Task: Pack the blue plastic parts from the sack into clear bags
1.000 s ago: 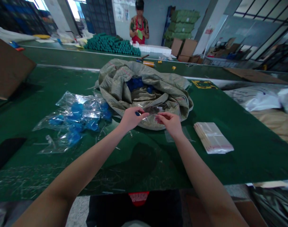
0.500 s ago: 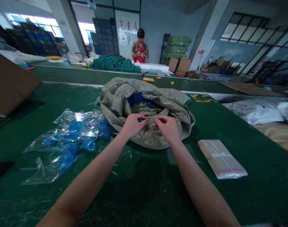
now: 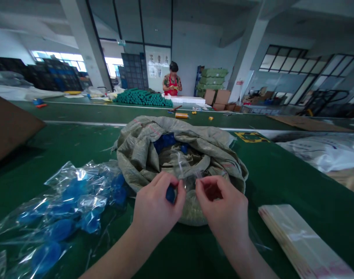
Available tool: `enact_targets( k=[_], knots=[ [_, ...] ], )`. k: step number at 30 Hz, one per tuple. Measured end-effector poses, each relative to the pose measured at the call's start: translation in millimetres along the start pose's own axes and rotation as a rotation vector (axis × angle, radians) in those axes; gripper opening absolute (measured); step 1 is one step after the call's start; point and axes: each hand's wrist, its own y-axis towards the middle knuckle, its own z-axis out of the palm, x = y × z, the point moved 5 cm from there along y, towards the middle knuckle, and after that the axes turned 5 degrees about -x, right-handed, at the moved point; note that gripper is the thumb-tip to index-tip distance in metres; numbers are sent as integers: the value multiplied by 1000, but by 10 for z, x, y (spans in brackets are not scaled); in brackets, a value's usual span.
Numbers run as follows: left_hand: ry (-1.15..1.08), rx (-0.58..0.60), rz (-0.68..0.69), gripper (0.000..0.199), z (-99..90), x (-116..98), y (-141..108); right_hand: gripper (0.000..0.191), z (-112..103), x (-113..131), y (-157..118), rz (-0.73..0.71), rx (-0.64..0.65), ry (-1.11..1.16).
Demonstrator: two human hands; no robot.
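Dark green rolls (image 3: 142,98) lie in a long row on a far workbench. Behind that row stands a co-worker in a red apron (image 3: 172,86); to its right are cardboard boxes (image 3: 214,97) beneath stacked green bales (image 3: 211,77), and well to its left are dark stacked crates (image 3: 53,75).

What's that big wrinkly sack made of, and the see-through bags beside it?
The sack looks like woven plastic, dull and greenish-grey, since crisscross strands show. The bags look like thin clear plastic: glossy, crinkled and glinting.
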Motion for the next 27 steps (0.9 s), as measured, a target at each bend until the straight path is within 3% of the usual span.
enact_targets(
  k=[4,8,13,21,27],
  knots=[
    [32,-26,69,14,-61,-103,9,11,-52,102,6,-77,6,-85],
    [65,-21,82,13,-4,-72,8,9,-8,97,15,-137,4,-164],
    [60,-21,61,14,72,13,22,9,49,19,17,-152,4,-166],
    [49,-25,108,12,-46,-115,10,9,-73,114,20,-216,-53,-181],
    [77,-31,97,14,0,-56,14,9,-35,89,32,-223,-41,-191]
  ],
)
